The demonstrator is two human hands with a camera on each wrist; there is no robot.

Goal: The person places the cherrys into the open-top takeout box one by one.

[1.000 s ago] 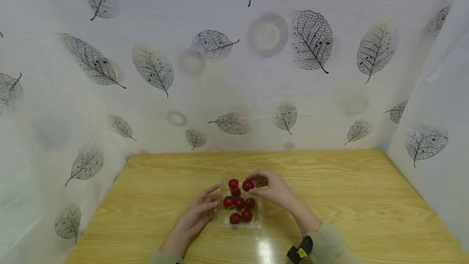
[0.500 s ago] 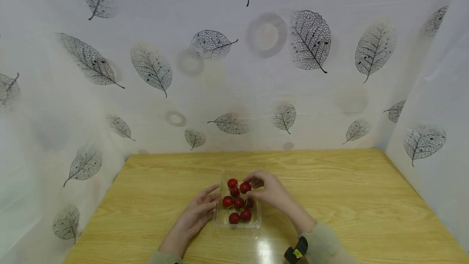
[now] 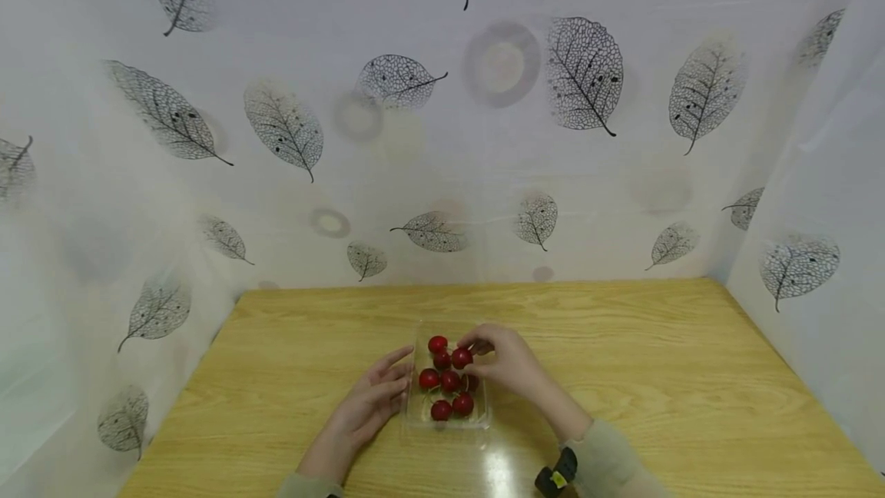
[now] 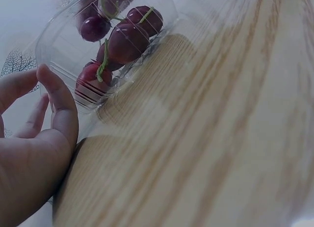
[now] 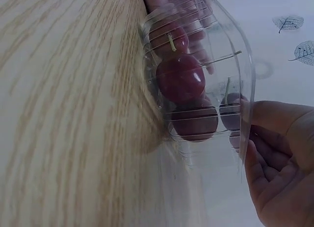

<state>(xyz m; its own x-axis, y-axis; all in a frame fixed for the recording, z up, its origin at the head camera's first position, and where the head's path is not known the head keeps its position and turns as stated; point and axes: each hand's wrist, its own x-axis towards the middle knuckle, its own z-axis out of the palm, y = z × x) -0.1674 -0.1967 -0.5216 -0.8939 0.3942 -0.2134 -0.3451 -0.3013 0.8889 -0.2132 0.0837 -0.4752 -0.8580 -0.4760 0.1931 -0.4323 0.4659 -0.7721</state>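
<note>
Several dark red cherries (image 3: 449,382), some with green stems, lie in a clear plastic box (image 3: 452,426) on the wooden table. My right hand (image 3: 508,363) reaches over the box's right side and pinches one cherry (image 3: 461,358) between thumb and fingers, close over the others. From the right wrist view, this hand (image 5: 289,158) shows at the rim, its fingertips partly behind the clear wall. Against the left wall my left hand (image 3: 373,404) stands with relaxed, spread fingers. In the left wrist view, its fingertip (image 4: 44,70) is right at the box wall.
The light wooden table (image 3: 622,375) extends around the box on all sides. Behind and beside it hangs a pale sheet (image 3: 442,167) printed with black leaves. A black band (image 3: 556,475) with a yellow patch sits at my right wrist.
My right hand has lowered slightly toward the near side with the cherry, bringing it nearer the cherries in the middle. The left hand keeps its place beside the box.
</note>
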